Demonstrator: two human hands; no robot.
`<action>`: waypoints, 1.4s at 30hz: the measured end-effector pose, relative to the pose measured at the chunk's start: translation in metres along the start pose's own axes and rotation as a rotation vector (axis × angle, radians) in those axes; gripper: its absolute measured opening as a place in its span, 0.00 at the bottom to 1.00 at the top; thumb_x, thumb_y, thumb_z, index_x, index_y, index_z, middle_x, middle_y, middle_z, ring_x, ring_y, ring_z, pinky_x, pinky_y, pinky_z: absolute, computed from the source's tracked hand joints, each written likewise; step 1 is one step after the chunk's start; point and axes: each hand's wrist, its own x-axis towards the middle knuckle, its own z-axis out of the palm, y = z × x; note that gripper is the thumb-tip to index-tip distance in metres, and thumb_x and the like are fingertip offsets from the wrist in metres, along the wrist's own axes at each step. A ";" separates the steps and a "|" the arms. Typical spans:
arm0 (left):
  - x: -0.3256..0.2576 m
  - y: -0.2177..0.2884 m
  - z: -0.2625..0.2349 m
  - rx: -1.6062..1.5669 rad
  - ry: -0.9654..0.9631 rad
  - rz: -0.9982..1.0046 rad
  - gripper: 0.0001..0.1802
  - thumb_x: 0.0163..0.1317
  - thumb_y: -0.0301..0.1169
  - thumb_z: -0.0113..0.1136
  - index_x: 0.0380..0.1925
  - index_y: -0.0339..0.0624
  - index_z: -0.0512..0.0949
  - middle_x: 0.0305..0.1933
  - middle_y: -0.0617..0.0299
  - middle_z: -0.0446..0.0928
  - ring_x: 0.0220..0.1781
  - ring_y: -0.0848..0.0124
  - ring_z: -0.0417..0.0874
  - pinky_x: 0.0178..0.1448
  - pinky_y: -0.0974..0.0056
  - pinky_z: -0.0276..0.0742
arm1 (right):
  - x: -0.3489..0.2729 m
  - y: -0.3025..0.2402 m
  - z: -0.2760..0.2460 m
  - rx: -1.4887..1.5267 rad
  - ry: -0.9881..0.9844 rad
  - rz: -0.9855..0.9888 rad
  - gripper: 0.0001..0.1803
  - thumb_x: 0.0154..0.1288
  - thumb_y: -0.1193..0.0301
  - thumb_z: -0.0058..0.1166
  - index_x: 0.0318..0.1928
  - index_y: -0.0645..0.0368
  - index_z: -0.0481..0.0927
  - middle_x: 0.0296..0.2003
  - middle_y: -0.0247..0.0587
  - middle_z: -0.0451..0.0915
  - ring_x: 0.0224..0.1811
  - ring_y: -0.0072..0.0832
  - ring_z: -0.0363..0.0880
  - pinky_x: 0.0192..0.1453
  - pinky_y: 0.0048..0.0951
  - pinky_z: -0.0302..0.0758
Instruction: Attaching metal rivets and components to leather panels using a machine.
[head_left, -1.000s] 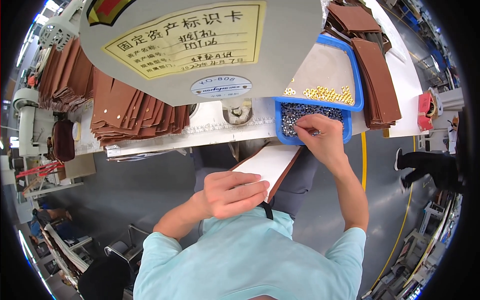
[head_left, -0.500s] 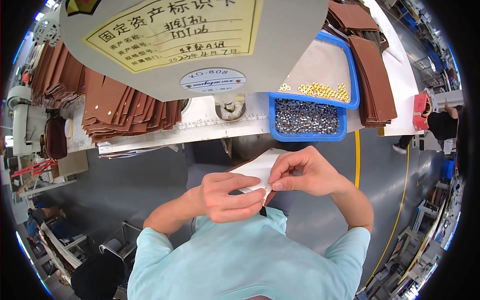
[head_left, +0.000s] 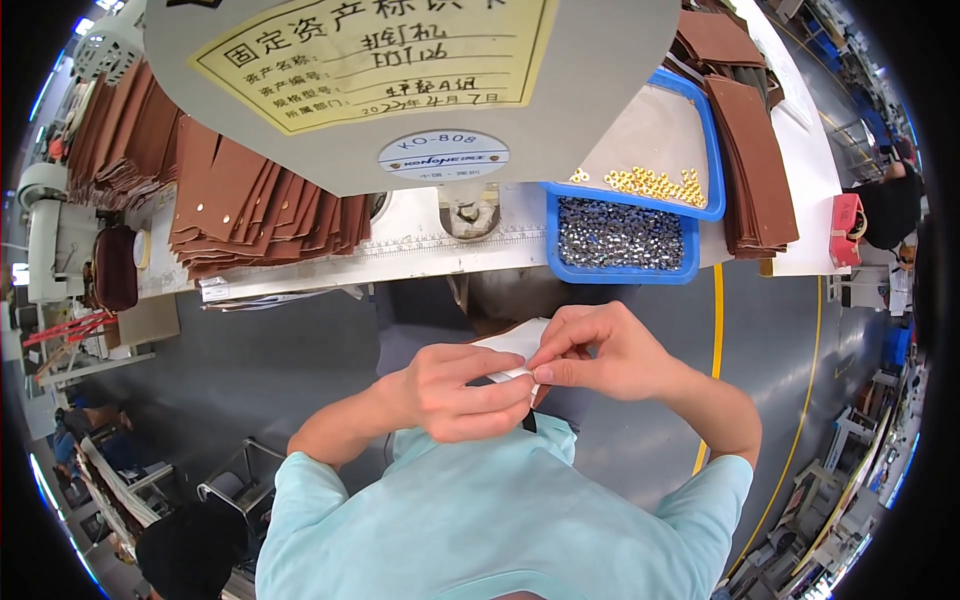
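Both hands meet close in front of the person's chest, below the edge of the desk. The left hand is curled, its fingers wrapped over the near end of a pale flat piece with a white face and a dark edge, which pokes out above the knuckles. The right hand comes in from the other side and touches the left, its thumb and forefinger pinched together at the edge of that same piece; whether something small sits between the fingertips cannot be told. So both hands are clenched on the pale flat piece, which is held in the air between the desk and the light blue shirt. Up on the desk, well apart from the hands, stands a blue tray full of small silver metal parts, and touching it behind is a second blue tray with a scatter of small gold metal parts along its front wall. To the right of the trays lies a stack of brown leather pieces; to the left a larger fanned pile of brown leather pieces with small rivets showing. A grey machine head with a yellow label overhangs the middle of the desk. A yellow line runs along the grey floor.
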 end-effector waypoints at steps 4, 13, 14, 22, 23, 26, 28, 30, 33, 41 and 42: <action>-0.004 0.001 0.001 -0.053 0.010 -0.053 0.10 0.48 0.20 0.73 0.28 0.42 0.81 0.38 0.64 0.84 0.35 0.65 0.90 0.29 0.69 0.84 | -0.010 -0.003 0.014 -0.410 0.164 -0.229 0.09 0.64 0.75 0.69 0.45 0.61 0.91 0.38 0.42 0.85 0.37 0.30 0.85 0.40 0.28 0.82; -0.005 0.008 0.000 -0.303 0.054 -0.302 0.11 0.47 0.17 0.73 0.31 0.41 0.84 0.35 0.60 0.86 0.32 0.64 0.90 0.29 0.66 0.85 | -0.003 0.007 0.011 -0.747 0.224 -0.693 0.12 0.53 0.70 0.76 0.39 0.56 0.90 0.35 0.34 0.85 0.34 0.29 0.83 0.36 0.33 0.76; -0.004 0.010 0.000 -0.349 0.057 -0.356 0.12 0.47 0.17 0.74 0.31 0.41 0.84 0.35 0.59 0.87 0.31 0.65 0.90 0.29 0.67 0.85 | -0.002 0.009 0.011 -0.747 0.223 -0.694 0.12 0.53 0.70 0.76 0.39 0.56 0.90 0.35 0.34 0.85 0.34 0.29 0.83 0.36 0.33 0.76; -0.003 0.024 0.002 -0.402 0.060 -0.568 0.14 0.46 0.16 0.74 0.33 0.41 0.85 0.37 0.62 0.87 0.30 0.68 0.88 0.27 0.67 0.81 | 0.003 0.025 0.009 -0.692 0.208 -0.748 0.14 0.49 0.63 0.80 0.33 0.53 0.89 0.30 0.27 0.86 0.31 0.24 0.82 0.34 0.29 0.68; -0.003 0.024 0.002 -0.416 0.059 -0.592 0.14 0.47 0.16 0.74 0.34 0.41 0.85 0.36 0.61 0.87 0.30 0.68 0.88 0.27 0.67 0.82 | 0.004 0.025 0.008 -0.691 0.210 -0.748 0.14 0.49 0.63 0.80 0.33 0.53 0.89 0.30 0.27 0.86 0.31 0.24 0.82 0.34 0.29 0.68; 0.000 0.025 0.000 -0.474 0.034 -0.671 0.14 0.46 0.15 0.77 0.32 0.40 0.85 0.35 0.58 0.87 0.32 0.67 0.90 0.31 0.68 0.84 | 0.005 0.026 0.005 -0.673 0.173 -0.745 0.13 0.50 0.63 0.80 0.32 0.52 0.89 0.30 0.26 0.86 0.31 0.24 0.82 0.34 0.29 0.68; 0.000 0.027 0.001 -0.487 0.051 -0.685 0.14 0.48 0.15 0.75 0.34 0.40 0.85 0.36 0.59 0.87 0.32 0.67 0.89 0.32 0.67 0.84 | 0.006 0.028 0.004 -0.628 0.143 -0.725 0.13 0.51 0.62 0.80 0.32 0.52 0.89 0.29 0.26 0.86 0.30 0.24 0.82 0.34 0.29 0.68; -0.001 0.029 0.004 -0.497 0.067 -0.701 0.14 0.50 0.14 0.73 0.36 0.40 0.84 0.37 0.59 0.86 0.33 0.67 0.89 0.32 0.66 0.84 | 0.006 0.028 0.001 -0.605 0.114 -0.698 0.13 0.52 0.61 0.79 0.32 0.52 0.89 0.29 0.26 0.87 0.31 0.25 0.82 0.34 0.29 0.69; -0.002 0.031 0.005 -0.495 0.085 -0.720 0.14 0.52 0.14 0.73 0.38 0.40 0.84 0.37 0.59 0.85 0.33 0.67 0.88 0.33 0.67 0.84 | 0.007 0.030 -0.001 -0.543 0.067 -0.651 0.13 0.54 0.61 0.79 0.33 0.53 0.89 0.29 0.28 0.87 0.31 0.26 0.83 0.36 0.30 0.70; 0.004 0.034 0.000 -0.552 0.069 -0.825 0.19 0.56 0.13 0.69 0.48 0.37 0.82 0.42 0.54 0.81 0.36 0.69 0.86 0.37 0.68 0.87 | 0.008 0.033 -0.001 -0.321 -0.004 -0.495 0.12 0.57 0.61 0.77 0.36 0.53 0.91 0.30 0.30 0.88 0.32 0.28 0.83 0.39 0.32 0.72; 0.004 0.034 -0.001 -0.553 0.069 -0.826 0.19 0.56 0.13 0.69 0.48 0.37 0.82 0.42 0.54 0.81 0.36 0.69 0.86 0.37 0.68 0.87 | 0.007 0.034 0.000 -0.352 0.034 -0.513 0.12 0.57 0.62 0.77 0.36 0.54 0.91 0.30 0.31 0.88 0.32 0.28 0.83 0.39 0.32 0.71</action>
